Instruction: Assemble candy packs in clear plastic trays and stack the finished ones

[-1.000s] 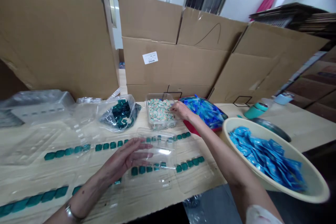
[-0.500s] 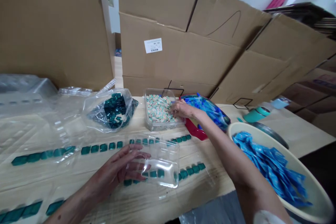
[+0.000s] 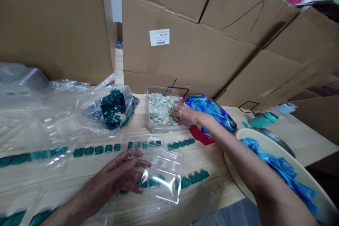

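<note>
My left hand (image 3: 123,173) holds a clear plastic tray (image 3: 171,174) by its left side, tilted above the table. Through the tray, rows of teal squares (image 3: 98,150) show on the tabletop. My right hand (image 3: 183,113) reaches into the right side of a clear plastic box (image 3: 156,129) filled with small pale and green chips (image 3: 160,107). Its fingers are bent down and together among the chips; their tips are hidden. Left of the box lies an open clear bag (image 3: 127,95) of dark teal glossy pieces (image 3: 113,107).
A red tray (image 3: 200,136) of blue strips (image 3: 212,111) sits right of the box. At the right stands a cream basin (image 3: 238,173) with blue plastic packets (image 3: 280,169). Cardboard (image 3: 190,53) walls the back. A teal bottle (image 3: 263,120) lies behind the basin.
The clear tray in my left hand has tilted slightly, its right end lower. My right hand stays in the box of chips. The whole view has shifted a little.
</note>
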Demonstrator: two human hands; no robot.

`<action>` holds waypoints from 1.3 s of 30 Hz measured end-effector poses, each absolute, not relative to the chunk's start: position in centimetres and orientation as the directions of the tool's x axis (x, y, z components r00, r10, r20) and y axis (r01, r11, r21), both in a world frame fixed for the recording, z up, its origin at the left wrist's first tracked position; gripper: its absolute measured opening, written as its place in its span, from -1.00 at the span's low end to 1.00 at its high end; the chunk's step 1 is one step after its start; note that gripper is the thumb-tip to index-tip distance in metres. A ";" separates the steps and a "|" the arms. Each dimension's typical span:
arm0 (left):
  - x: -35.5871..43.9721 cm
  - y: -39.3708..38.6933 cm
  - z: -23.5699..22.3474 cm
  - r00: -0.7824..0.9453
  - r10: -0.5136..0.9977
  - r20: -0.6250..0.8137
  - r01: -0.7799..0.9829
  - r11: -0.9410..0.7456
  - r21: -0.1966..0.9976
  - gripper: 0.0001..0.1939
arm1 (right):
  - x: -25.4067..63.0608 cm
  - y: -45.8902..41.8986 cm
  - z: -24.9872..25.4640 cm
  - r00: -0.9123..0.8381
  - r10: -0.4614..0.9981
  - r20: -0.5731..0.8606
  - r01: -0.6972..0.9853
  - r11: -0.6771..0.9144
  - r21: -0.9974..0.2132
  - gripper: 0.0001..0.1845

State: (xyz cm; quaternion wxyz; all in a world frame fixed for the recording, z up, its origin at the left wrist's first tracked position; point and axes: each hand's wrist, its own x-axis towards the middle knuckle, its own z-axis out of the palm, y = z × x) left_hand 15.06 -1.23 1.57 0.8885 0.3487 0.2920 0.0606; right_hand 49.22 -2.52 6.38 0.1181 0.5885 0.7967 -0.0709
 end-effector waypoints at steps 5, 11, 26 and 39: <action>15.1 -1.1 1.4 0.821 0.313 -0.478 0.084 0.762 0.642 -0.68 | 49.8 -3.0 6.8 -0.290 0.929 -0.229 0.957 0.278 -0.084 -0.89; 15.0 -1.0 1.1 0.823 0.310 -0.476 0.097 0.749 0.655 -0.68 | 50.9 -2.7 7.6 -0.198 0.965 -0.173 0.914 0.118 -0.389 -0.85; 14.9 -1.0 0.5 0.841 0.321 -0.435 0.078 0.723 0.686 -0.67 | 50.4 -1.0 4.7 -0.161 0.987 0.031 0.953 0.163 -0.256 -0.83; 14.8 -0.7 0.5 0.854 0.331 -0.401 0.051 0.714 0.699 -0.68 | 51.4 -0.6 5.8 -0.135 0.989 -0.060 0.866 0.088 -0.492 -0.84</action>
